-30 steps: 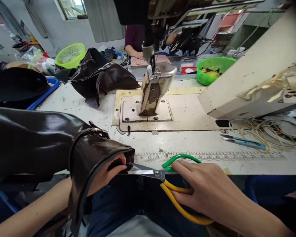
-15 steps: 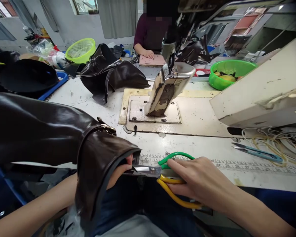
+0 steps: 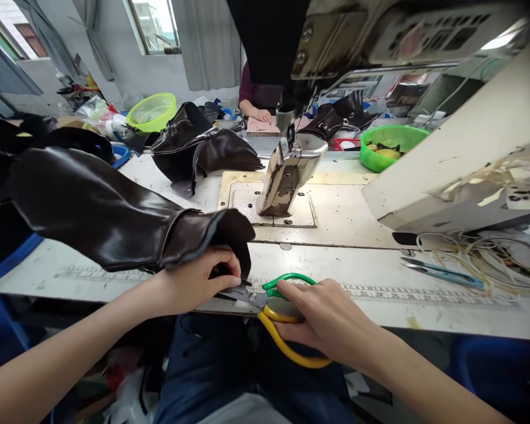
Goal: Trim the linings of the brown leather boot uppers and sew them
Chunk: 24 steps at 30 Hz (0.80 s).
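A glossy dark brown leather boot upper (image 3: 101, 206) lies across the table's left side, its open end facing me. My left hand (image 3: 198, 281) is closed on the edge of that opening, thumb and fingers pinching it. In my right hand (image 3: 331, 315) is a pair of scissors (image 3: 257, 297) with one green and one yellow handle. Its handles are spread apart. The blades reach left to the pinched edge, close to my left fingertips; their tips are partly hidden there.
A sewing machine post (image 3: 287, 182) rises behind my hands, under the machine head (image 3: 331, 47). Blue thread snips (image 3: 450, 275) and tangled cord (image 3: 512, 259) lie right. Another boot upper (image 3: 221, 153) and a green bowl (image 3: 393, 144) stand farther back. A person's hand (image 3: 260, 115) rests opposite.
The boot upper has turned and shifted, so its strap buckle no longer shows. My left hand has come out from inside the opening to its near edge. The scissors have moved slightly left.
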Each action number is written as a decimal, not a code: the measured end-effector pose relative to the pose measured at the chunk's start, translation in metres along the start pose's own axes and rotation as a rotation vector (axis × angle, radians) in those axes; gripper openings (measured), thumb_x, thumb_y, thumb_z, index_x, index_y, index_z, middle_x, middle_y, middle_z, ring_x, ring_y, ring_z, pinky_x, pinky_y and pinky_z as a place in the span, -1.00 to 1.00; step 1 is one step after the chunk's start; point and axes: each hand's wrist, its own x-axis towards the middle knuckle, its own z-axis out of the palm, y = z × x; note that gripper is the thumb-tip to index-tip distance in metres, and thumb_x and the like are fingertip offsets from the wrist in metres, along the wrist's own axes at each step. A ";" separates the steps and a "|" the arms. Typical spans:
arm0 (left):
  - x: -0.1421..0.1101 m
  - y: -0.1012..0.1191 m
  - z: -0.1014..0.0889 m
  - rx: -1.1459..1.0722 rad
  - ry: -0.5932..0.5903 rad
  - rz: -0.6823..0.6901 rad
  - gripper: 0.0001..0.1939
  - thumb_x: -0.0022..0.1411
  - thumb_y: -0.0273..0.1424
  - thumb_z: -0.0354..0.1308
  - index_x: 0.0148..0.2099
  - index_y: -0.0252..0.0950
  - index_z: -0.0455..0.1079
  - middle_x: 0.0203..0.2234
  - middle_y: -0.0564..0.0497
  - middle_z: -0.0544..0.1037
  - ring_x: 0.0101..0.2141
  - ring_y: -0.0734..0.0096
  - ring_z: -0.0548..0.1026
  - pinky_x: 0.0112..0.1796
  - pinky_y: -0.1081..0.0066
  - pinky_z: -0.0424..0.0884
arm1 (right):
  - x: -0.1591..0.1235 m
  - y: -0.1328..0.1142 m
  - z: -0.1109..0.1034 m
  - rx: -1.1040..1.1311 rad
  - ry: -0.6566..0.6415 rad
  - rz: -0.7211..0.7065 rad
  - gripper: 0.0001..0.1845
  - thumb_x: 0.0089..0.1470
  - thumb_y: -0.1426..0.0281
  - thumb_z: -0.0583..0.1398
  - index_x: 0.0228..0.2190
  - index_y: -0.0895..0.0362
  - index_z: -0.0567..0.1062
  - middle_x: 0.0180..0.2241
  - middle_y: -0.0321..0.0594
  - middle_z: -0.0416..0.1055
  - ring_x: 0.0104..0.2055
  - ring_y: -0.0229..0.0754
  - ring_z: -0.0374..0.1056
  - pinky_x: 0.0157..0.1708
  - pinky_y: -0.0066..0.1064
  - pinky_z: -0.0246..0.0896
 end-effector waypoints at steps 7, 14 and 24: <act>0.003 0.009 -0.024 -0.103 -0.049 -0.021 -0.73 0.19 -0.17 0.16 -0.25 -0.28 0.48 -0.29 -0.01 0.58 -0.21 0.29 0.51 -0.17 0.37 0.42 | -0.001 -0.001 -0.002 0.064 0.036 0.077 -0.79 0.12 0.31 0.22 -0.43 0.04 0.25 -0.62 -0.41 0.23 -0.62 -0.22 0.16 -0.54 -0.36 -0.30; 0.002 0.010 -0.024 -0.150 -0.048 -0.011 -0.75 0.20 -0.19 0.18 -0.27 -0.29 0.47 -0.31 0.00 0.57 -0.24 0.34 0.49 -0.18 0.39 0.39 | -0.003 -0.007 -0.010 0.182 -0.030 0.150 -0.72 0.10 0.28 0.23 -0.46 0.02 0.20 -0.66 -0.47 0.02 -0.62 -0.25 -0.05 -0.54 -0.37 -0.30; 0.005 0.017 -0.028 -0.253 0.037 0.024 -0.74 0.23 -0.17 0.17 -0.24 -0.28 0.41 -0.28 -0.01 0.57 -0.20 0.37 0.51 -0.14 0.41 0.41 | 0.021 -0.022 -0.001 0.231 -0.027 0.115 -0.74 0.09 0.30 0.32 -0.45 0.06 0.32 -0.63 -0.44 0.22 -0.60 -0.27 0.13 -0.56 -0.41 -0.25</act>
